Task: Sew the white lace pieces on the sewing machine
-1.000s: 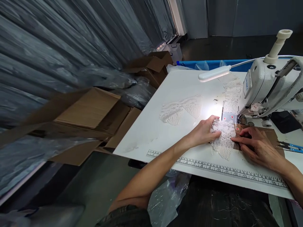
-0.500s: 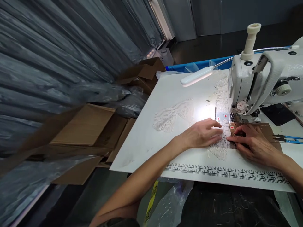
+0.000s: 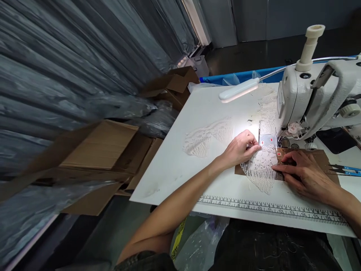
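A strip of white lace [image 3: 260,171] lies under the needle area of a white sewing machine [image 3: 290,101] and spreads toward me. My left hand [image 3: 243,147] pinches the lace's left edge between thumb and fingers, just left of the presser foot. My right hand [image 3: 303,171] rests to the right of the lace, index finger stretched out to its right edge, the other fingers partly bent over a brown board [image 3: 321,160]. Beyond the needle, more lace [image 3: 266,103] trails to the back of the table. A separate lace piece [image 3: 197,141] lies to the left.
Blue-handled thread snips [image 3: 348,170] and a dark flat object [image 3: 335,140] lie at the right. A white lamp [image 3: 239,90] on a bendable neck hangs over the white table [image 3: 169,169]. A ruler strip [image 3: 270,210] runs along the front edge. Cardboard boxes [image 3: 101,146] stand left.
My left hand has drawn back slightly up and left, from lying over the lace to pinching its edge. More lace shows between my hands. My right hand stays nearly in place.
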The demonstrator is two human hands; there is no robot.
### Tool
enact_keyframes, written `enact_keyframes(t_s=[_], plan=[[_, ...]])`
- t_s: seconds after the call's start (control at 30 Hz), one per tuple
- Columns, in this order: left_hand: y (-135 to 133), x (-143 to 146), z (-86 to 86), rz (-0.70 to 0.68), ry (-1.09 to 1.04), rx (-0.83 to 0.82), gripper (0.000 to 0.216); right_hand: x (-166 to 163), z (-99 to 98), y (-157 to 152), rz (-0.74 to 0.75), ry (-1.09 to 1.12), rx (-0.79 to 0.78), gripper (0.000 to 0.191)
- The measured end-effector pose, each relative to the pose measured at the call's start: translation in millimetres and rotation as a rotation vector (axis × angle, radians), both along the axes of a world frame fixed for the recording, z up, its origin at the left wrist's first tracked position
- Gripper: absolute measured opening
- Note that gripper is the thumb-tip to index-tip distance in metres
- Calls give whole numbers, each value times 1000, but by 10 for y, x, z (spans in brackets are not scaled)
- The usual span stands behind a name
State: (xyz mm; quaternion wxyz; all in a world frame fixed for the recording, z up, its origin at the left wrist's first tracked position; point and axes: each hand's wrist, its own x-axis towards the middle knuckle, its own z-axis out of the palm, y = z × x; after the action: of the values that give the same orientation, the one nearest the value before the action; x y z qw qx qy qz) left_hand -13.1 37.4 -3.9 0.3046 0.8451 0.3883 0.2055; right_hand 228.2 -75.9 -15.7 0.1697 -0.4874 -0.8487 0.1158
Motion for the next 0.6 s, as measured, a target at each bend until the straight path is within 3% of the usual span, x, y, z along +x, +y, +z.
enact_keyframes(t_s=[0.2, 0.33, 0.5, 0.6], plan=[[-6, -3, -44, 20, -55, 10, 20, -3, -29, -7, 9, 16, 29, 35], [-34, -9, -53, -28, -18, 211, 13, 4, -43, -7, 10, 0, 42, 36], [-49, 60, -42, -491, 57, 417, 27, 5, -19, 0, 10, -19, 19, 35], [-31, 109, -61, -632, 111, 492, 35, 2, -6, 0, 18, -9, 32, 35]])
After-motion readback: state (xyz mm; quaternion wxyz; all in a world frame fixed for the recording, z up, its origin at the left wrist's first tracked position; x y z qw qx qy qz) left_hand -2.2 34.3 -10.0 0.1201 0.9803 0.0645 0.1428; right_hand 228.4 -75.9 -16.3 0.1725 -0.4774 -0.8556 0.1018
